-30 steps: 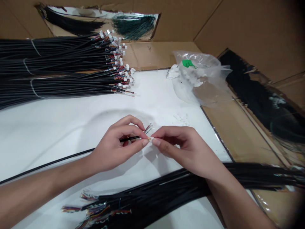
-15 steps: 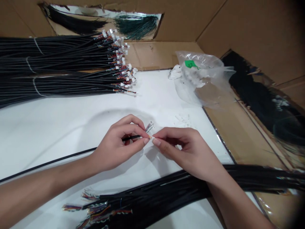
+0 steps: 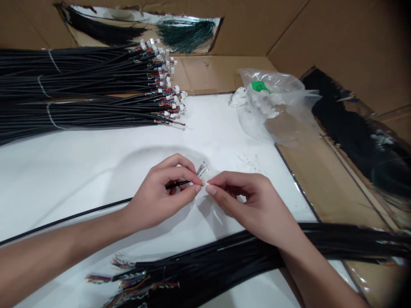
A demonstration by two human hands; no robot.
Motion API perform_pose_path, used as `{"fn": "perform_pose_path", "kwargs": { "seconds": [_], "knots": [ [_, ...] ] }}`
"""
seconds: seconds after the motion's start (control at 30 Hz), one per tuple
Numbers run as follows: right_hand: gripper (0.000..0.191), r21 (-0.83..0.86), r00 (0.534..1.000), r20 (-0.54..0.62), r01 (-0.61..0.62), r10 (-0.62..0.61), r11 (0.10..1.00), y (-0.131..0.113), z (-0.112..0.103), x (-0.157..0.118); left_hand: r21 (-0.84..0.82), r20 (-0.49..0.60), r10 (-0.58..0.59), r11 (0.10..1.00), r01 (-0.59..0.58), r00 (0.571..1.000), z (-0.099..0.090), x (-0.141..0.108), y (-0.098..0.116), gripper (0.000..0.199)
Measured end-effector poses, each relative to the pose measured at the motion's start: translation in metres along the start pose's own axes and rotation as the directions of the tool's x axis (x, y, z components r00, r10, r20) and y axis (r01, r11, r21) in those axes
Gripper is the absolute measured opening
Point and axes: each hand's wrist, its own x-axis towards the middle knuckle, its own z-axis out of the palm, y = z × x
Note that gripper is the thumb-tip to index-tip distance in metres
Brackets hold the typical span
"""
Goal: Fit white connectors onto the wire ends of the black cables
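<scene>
My left hand [image 3: 165,194] pinches the stripped end of a black cable [image 3: 96,209], close to its thin coloured wires. Several of these wires [image 3: 202,169] fan out upward behind my fingertips. An orange wire runs between the two hands into a small white connector [image 3: 207,184], which my right hand [image 3: 247,199] grips between thumb and forefinger. The fingertips of both hands almost touch, and they cover most of the connector.
Tied bundles of black cables [image 3: 96,81] with white connectors lie at the back left. Unconnected cables [image 3: 208,265] lie under my right forearm. A clear plastic bag [image 3: 285,111] sits at the back right, tiny white pieces [image 3: 248,162] nearby. Cardboard walls [image 3: 244,28] surround the white table [image 3: 80,167].
The right fingertips have come slightly closer to the left ones, and less of the orange wire shows. The whole view has shifted a little. Both hands keep their hold.
</scene>
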Motion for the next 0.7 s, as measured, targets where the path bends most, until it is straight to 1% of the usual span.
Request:
{"fn": "perform_pose_path", "kwargs": {
  "seconds": [0.23, 0.37, 0.47, 0.57, 0.7],
  "knots": [
    [0.02, -0.198, 0.985, -0.105, 0.117, -0.14, 0.973, 0.001, 0.009, -0.005, 0.028, -0.03, 0.021, 0.999, -0.02, 0.999, 0.001, 0.0, -0.001, 0.011],
    [0.017, -0.316, 0.959, -0.149, 0.185, -0.241, 0.93, 0.006, 0.012, -0.006, 0.035, -0.028, 0.041, 0.999, -0.04, 0.999, 0.001, 0.0, 0.0, 0.011],
    [0.015, -0.368, 0.936, -0.17, 0.23, -0.308, 0.901, 0.009, 0.014, -0.007, 0.038, -0.02, 0.057, 0.998, -0.056, 0.998, 0.001, 0.0, 0.0, 0.013],
    [0.015, -0.392, 0.924, -0.174, 0.254, -0.342, 0.884, 0.01, 0.016, -0.008, 0.035, -0.012, 0.057, 0.998, -0.057, 0.998, 0.001, 0.0, 0.0, 0.014],
    [0.016, -0.418, 0.923, -0.178, 0.244, -0.342, 0.875, 0.009, 0.017, -0.007, 0.05, -0.008, 0.056, 0.997, -0.056, 0.998, 0.001, 0.0, 0.001, 0.012]
  ]
}}
